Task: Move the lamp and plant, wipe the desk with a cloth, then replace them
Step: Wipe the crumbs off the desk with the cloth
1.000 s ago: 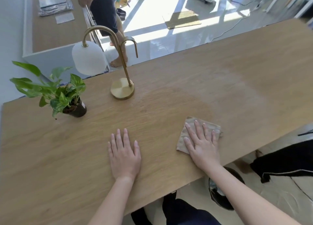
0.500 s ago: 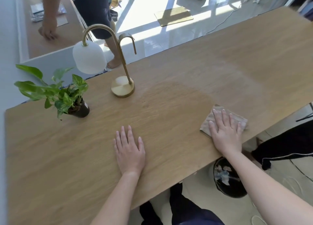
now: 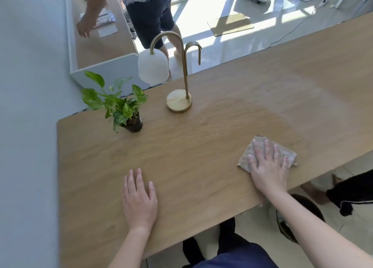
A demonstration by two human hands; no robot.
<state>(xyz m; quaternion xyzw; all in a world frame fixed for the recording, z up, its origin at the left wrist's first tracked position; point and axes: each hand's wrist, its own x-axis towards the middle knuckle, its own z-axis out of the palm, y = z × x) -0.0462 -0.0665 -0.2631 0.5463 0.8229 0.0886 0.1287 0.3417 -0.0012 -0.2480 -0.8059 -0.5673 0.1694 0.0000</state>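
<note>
Both hands flat, cloth [image 3: 266, 154] near desk [image 3: 201, 146] edge

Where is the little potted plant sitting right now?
In the head view, the potted plant stands on the desk near its far left corner, just left of the lamp and apart from both hands.

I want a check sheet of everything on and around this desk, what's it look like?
Surface: wooden desk, faint wipe sheen.
Job's things: lamp and plant upright, apart, at far left; cloth flat near front edge.
Clutter: nothing seen.
Hands: left hand flat on bare desk; right hand pressing cloth, fingers spread.
Cables: one cable on the floor beyond.
Surroundings: another person at a second table; floor mat.
</note>
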